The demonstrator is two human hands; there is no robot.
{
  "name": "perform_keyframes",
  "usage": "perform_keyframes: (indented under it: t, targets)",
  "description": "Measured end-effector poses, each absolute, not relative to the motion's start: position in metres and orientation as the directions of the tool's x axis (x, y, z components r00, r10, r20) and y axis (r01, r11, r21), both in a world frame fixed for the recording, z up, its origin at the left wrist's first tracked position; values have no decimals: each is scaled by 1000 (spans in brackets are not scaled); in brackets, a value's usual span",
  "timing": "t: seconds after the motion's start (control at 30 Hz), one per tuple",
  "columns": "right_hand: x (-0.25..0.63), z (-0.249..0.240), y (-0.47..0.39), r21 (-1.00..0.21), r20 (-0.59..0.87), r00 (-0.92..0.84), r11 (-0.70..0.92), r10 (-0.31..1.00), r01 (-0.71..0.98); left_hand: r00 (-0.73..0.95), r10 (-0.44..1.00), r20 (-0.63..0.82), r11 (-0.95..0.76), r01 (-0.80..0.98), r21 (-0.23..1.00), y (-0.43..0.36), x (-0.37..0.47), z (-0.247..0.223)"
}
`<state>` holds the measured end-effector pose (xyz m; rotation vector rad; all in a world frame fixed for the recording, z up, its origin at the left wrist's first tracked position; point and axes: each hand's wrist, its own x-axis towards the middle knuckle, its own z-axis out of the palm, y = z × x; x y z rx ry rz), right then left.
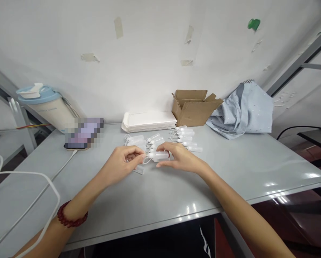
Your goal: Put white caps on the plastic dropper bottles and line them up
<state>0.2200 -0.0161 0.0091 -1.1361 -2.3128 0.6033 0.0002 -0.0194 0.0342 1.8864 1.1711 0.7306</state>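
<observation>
My left hand [125, 159] is closed in a pinch at the white cord loop of a small clear plastic tube with a white cap [159, 155]. My right hand [180, 157] curves around the far end of this tube, its thumb and index finger apart; whether its other fingers touch the tube is hidden. Just beyond my hands lie several similar tubes with cord loops, one cluster [135, 139] behind my left hand and another group [186, 138] behind my right. A single tube [139, 170] pokes out below my left fingers.
Against the wall lie a stack of white envelopes [149, 121], an open cardboard box [194, 111] and a light blue cloth bag [246, 111]. At left are a cream tumbler [50, 111] with a blue lid and a phone [84, 133] on a white cable [60, 168]. The grey table's front edge [160, 225] runs before me.
</observation>
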Motion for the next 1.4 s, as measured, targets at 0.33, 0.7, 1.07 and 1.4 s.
perform_keyframes:
  t: [0.33, 0.7, 1.07, 1.4]
  targets:
    - [217, 19, -23, -634, 330, -536, 603, 777, 484, 469, 881, 56, -274, 410, 870, -25, 4, 37]
    - [220, 23, -22, -703, 288, -527, 550, 800, 451, 485, 873, 51, -269, 391, 880, -21, 1, 35]
    - [226, 4, -8, -446, 153, -550, 554, 821, 703, 361, 931, 60, -234, 460, 857, -11, -14, 39]
    - [224, 18, -18, -522, -74, -676, 549, 733, 653, 310, 949, 57, -226, 543, 809, -11, -7, 28]
